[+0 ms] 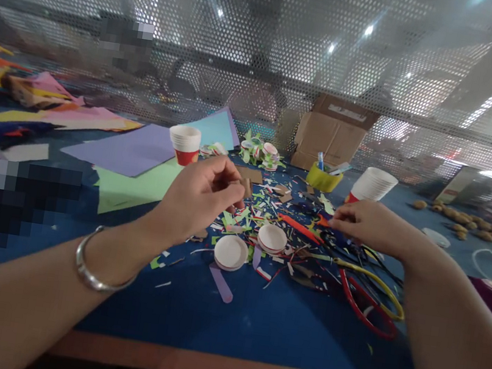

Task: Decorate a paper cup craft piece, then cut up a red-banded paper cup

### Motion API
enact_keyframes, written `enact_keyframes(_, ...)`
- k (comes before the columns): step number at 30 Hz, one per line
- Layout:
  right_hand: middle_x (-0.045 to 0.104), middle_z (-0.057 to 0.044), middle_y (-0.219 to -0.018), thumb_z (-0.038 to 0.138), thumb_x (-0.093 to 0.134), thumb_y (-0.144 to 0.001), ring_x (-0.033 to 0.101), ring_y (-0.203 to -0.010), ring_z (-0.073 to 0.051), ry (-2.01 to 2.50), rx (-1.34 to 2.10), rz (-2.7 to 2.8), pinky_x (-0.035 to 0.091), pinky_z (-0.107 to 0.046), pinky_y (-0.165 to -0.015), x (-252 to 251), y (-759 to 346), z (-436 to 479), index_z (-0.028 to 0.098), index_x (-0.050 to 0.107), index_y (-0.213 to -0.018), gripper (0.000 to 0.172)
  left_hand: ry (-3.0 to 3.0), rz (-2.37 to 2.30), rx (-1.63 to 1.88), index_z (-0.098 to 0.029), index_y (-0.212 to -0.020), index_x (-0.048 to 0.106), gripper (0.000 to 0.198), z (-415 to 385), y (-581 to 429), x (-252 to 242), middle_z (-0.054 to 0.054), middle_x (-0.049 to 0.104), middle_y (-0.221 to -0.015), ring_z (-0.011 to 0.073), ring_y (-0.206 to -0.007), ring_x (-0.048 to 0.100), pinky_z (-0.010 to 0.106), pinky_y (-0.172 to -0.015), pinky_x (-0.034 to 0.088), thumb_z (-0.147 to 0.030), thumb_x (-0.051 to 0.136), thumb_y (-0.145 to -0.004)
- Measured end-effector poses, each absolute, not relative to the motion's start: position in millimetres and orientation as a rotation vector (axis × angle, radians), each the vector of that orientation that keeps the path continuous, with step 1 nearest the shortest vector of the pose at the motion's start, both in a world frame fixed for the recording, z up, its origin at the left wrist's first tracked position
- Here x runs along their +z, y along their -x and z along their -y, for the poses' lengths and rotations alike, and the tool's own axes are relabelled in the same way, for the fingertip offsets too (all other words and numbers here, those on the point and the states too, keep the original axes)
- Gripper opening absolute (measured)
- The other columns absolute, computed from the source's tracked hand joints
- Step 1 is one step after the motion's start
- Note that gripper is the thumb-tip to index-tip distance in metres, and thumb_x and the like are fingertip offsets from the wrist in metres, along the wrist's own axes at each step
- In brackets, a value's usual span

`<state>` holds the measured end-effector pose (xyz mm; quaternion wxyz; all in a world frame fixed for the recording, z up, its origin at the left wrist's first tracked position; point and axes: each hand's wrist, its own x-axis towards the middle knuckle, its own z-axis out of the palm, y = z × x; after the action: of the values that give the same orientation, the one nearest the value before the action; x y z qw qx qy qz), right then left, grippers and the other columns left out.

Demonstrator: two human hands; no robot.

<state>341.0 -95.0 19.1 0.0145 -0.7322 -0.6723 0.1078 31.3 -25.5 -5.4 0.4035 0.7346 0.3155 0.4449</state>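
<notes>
My left hand is raised over the middle of the table, thumb and fingers pinched on a small piece of brown cardboard. My right hand is low at the right, its fingers together beside a dark blue and orange item that I cannot make out clearly. Two shallow white paper cup bases lie between the hands, and a purple paper strip sticks out from the nearer one. Close by are an orange-red tool and red-handled scissors with a yellow-handled pair.
Paper scraps litter the table's middle. Stacked paper cups stand left and right. Purple and green sheets lie left. Behind are a yellow-green holder, a cardboard box and a perforated metal screen; brown nut-like pieces lie right.
</notes>
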Motion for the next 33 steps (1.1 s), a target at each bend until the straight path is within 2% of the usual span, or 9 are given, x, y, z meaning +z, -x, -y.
enact_keyframes(4,0.070,-0.004,-0.069,0.044,0.053,-0.092,0.064,-0.061,-0.019,2.278,0.431,2.169,0.043,-0.032,-0.062,25,-340,113,0.021,0.069,-0.082,0.030,-1.803,-0.720,1.179,-0.018,-0.088,0.063,0.004,40,-27,-7,-0.003,0.061,-0.073,0.0088,-0.065,0.061,0.021,-0.059,0.052,-0.018,0.066,-0.085)
enact_keyframes(7,0.071,-0.006,-0.077,0.047,0.051,-0.093,0.064,-0.069,-0.022,2.250,0.369,2.187,0.043,-0.034,-0.064,24,-341,137,0.022,0.069,-0.090,0.030,-1.797,-0.700,1.232,-0.017,-0.083,0.064,0.003,38,-27,-4,-0.002,0.060,-0.072,0.0077,-0.062,0.057,0.020,-0.057,0.049,-0.015,0.065,-0.085)
enact_keyframes(10,0.070,-0.003,-0.072,0.053,0.050,-0.093,0.064,-0.064,-0.022,2.279,0.440,2.099,0.045,-0.034,-0.061,16,-343,166,0.025,0.068,-0.102,0.035,-1.776,-0.683,1.274,-0.016,-0.082,0.064,0.003,34,-26,-3,-0.001,0.061,-0.073,0.0084,-0.062,0.057,0.021,-0.057,0.048,-0.014,0.065,-0.084)
enact_keyframes(13,0.070,-0.005,-0.071,0.051,0.051,-0.092,0.065,-0.062,-0.024,2.312,0.400,2.059,0.046,-0.036,-0.057,4,-340,191,0.024,0.068,-0.109,0.036,-1.768,-0.679,1.300,-0.017,-0.086,0.065,0.002,30,-24,-5,-0.001,0.062,-0.073,0.0094,-0.062,0.058,0.022,-0.056,0.048,-0.017,0.067,-0.084)
enact_keyframes(15,0.070,-0.005,-0.071,0.052,0.054,-0.091,0.065,-0.061,-0.024,2.266,0.305,2.026,0.047,-0.037,-0.057,-4,-333,201,0.025,0.069,-0.109,0.036,-1.781,-0.691,1.300,-0.018,-0.087,0.065,0.004,29,-24,-7,-0.001,0.062,-0.074,0.0097,-0.062,0.057,0.023,-0.056,0.048,-0.020,0.067,-0.084)
enact_keyframes(19,0.075,-0.007,-0.094,0.047,0.055,-0.092,0.070,-0.080,-0.026,2.075,0.128,2.048,0.054,-0.040,-0.071,-16,-315,211,0.027,0.072,-0.103,0.027,-1.821,-0.721,1.249,-0.019,-0.087,0.063,0.006,30,-25,-10,0.000,0.063,-0.080,0.0100,-0.064,0.057,0.025,-0.059,0.048,-0.024,0.066,-0.085)
enact_keyframes(26,0.075,-0.009,-0.098,0.044,0.055,-0.092,0.070,-0.086,-0.029,2.097,-0.024,1.953,0.055,-0.044,-0.074,-26,-327,213,0.026,0.072,-0.098,0.026,-1.795,-0.683,1.072,-0.020,-0.088,0.063,0.008,27,-27,-16,-0.001,0.060,-0.074,0.0099,-0.063,0.055,0.026,-0.060,0.048,-0.026,0.066,-0.086)
enact_keyframes(29,0.075,-0.010,-0.093,0.045,0.057,-0.089,0.071,-0.081,-0.029,2.134,0.020,1.921,0.056,-0.043,-0.070,-33,-338,211,0.024,0.070,-0.101,0.027,-1.655,-0.684,0.961,-0.019,-0.090,0.063,0.010,27,-28,-18,0.000,0.064,-0.079,0.0102,-0.067,0.059,0.026,-0.065,0.050,-0.026,0.068,-0.085)
enact_keyframes(33,0.072,-0.003,-0.074,0.042,0.061,-0.087,0.068,-0.061,-0.021,2.110,0.167,1.838,0.055,-0.033,-0.055,-42,-346,207,0.026,0.069,-0.101,0.023,-1.446,-0.666,0.847,-0.016,-0.092,0.064,0.014,29,-30,-17,-0.001,0.065,-0.078,0.0085,-0.067,0.059,0.025,-0.068,0.050,-0.021,0.071,-0.081)
